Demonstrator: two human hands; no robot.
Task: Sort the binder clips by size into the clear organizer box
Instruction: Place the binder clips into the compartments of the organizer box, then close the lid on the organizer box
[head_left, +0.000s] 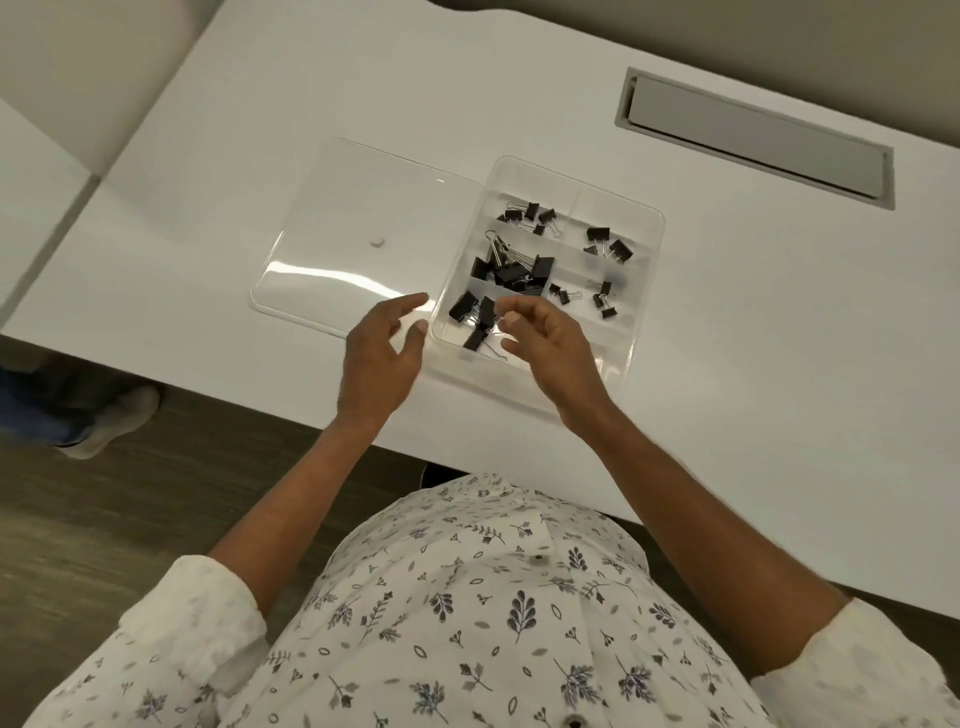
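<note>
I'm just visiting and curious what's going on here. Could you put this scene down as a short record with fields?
Surface: white table
Container: clear plastic organizer box with compartments, lid off
Lid: clear flat plastic lid, lying left of the box
Contents: black metal binder clips of several sizes, spread over several compartments
Left hand: open, at the lid's near edge
Right hand: fingers curled over the near-left compartment; grip unclear

Left hand (382, 358) hovers with fingers (413, 301) spread; right hand (545, 343) curls its fingers inward, both forearms bare.
</note>
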